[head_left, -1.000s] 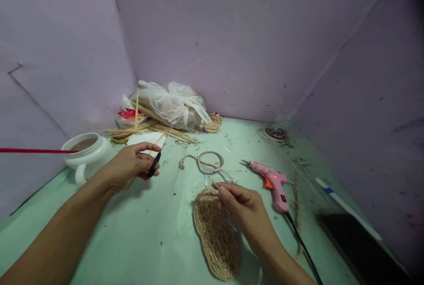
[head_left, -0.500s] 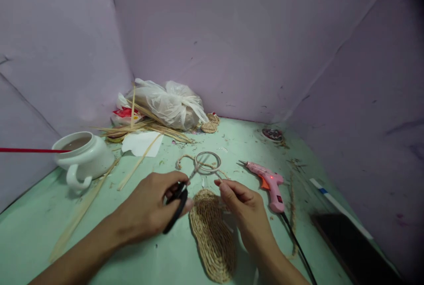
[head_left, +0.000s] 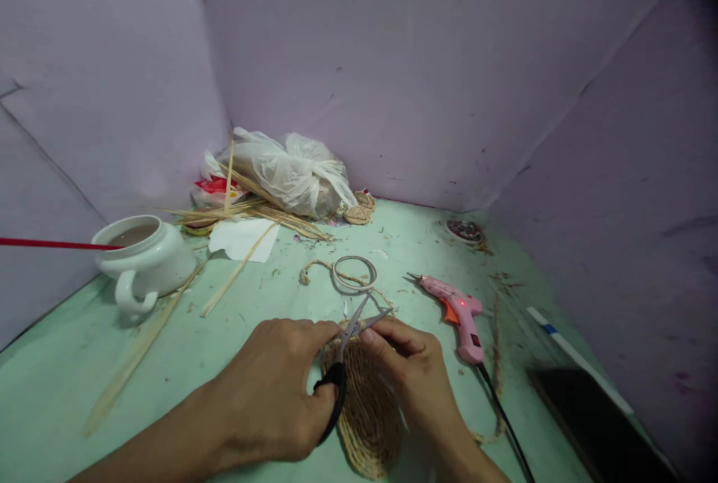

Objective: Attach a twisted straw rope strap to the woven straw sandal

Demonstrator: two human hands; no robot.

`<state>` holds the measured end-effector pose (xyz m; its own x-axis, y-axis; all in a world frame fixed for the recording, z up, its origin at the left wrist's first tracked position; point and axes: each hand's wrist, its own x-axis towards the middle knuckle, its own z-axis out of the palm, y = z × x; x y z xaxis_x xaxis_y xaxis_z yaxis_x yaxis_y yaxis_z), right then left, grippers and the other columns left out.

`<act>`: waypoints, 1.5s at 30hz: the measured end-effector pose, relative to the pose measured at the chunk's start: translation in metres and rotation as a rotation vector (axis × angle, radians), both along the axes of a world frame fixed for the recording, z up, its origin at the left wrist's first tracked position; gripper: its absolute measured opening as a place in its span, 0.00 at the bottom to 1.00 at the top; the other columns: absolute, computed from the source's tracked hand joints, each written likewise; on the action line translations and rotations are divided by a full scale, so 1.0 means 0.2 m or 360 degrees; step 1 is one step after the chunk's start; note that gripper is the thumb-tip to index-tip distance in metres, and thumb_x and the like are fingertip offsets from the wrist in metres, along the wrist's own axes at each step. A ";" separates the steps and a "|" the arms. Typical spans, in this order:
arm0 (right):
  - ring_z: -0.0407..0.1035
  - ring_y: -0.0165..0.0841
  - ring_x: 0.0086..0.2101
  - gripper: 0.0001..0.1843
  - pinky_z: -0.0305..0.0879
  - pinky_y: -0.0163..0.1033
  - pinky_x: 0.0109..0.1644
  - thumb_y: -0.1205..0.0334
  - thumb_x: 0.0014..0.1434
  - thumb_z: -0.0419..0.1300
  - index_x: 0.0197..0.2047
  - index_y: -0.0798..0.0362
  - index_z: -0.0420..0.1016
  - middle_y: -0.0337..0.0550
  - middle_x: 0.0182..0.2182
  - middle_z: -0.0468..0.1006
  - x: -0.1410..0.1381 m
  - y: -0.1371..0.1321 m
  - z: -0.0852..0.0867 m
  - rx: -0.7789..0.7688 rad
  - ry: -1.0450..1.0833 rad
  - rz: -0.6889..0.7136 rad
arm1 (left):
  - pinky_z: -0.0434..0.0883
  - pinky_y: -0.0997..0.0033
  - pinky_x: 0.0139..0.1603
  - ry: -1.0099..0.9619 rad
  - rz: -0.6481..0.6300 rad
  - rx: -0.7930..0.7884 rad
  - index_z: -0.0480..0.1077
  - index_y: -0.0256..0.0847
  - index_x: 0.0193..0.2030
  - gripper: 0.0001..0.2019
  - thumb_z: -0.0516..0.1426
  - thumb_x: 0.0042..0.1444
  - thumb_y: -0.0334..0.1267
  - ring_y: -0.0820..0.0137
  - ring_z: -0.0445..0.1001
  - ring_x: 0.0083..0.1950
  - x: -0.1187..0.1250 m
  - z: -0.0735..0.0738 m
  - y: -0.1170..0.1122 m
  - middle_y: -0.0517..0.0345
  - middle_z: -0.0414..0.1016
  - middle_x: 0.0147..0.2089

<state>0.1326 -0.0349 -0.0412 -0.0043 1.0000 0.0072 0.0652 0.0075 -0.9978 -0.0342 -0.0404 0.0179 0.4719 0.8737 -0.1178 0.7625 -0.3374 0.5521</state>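
My left hand (head_left: pixel 280 393) is closed on the black handles of a pair of scissors (head_left: pixel 351 341). The blades stand apart, pointing up and right over the top of a woven straw sole (head_left: pixel 367 416) that lies flat on the green table. My right hand (head_left: pixel 407 371) pinches something thin at the top edge of the sole, right beside the blades; I cannot make out what it is. A braided cord (head_left: pixel 317 268) and a white ring (head_left: pixel 354 273) lie just beyond the scissor tips.
A pink glue gun (head_left: pixel 457 311) with a red light and black cable lies to the right. A white cup (head_left: pixel 143 259) with a red stick stands at left. Straw strips (head_left: pixel 247 214), white paper and a plastic bag (head_left: pixel 292 173) sit at the back. Purple walls enclose the table.
My left hand has brought the scissors from the left side of the table to the top of the straw sole. My right hand has dropped onto the sole's top edge.
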 end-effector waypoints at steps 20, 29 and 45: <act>0.65 0.31 0.25 0.08 0.60 0.34 0.31 0.67 0.48 0.59 0.19 0.54 0.76 0.39 0.20 0.73 0.01 0.00 0.02 0.0199 -0.0115 0.0080 | 0.55 0.81 0.22 -0.0355 -0.0201 -0.0265 0.61 0.42 0.27 0.10 0.47 0.42 0.23 0.79 0.53 0.21 -0.04 -0.07 0.01 0.70 0.56 0.20; 0.67 0.34 0.29 0.06 0.60 0.38 0.36 0.62 0.47 0.61 0.23 0.53 0.78 0.41 0.23 0.76 0.01 0.00 0.04 0.0042 -0.0064 0.0031 | 0.51 0.80 0.19 -0.0463 0.0017 -0.0213 0.64 0.39 0.26 0.06 0.48 0.46 0.27 0.79 0.50 0.21 -0.05 -0.08 0.06 0.69 0.50 0.19; 0.72 0.36 0.30 0.07 0.66 0.39 0.38 0.58 0.45 0.63 0.26 0.51 0.80 0.42 0.26 0.80 -0.02 -0.01 0.03 -0.0059 -0.0089 -0.0088 | 0.61 0.70 0.29 0.0632 0.0773 0.0332 0.69 0.43 0.40 0.14 0.49 0.50 0.42 0.60 0.72 0.33 -0.22 -0.09 0.24 0.53 0.75 0.32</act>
<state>0.1296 -0.0361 -0.0354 0.0516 0.9983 -0.0283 0.1200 -0.0344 -0.9922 -0.0791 0.0082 0.0007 -0.0260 0.9996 -0.0069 0.9871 0.0268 0.1576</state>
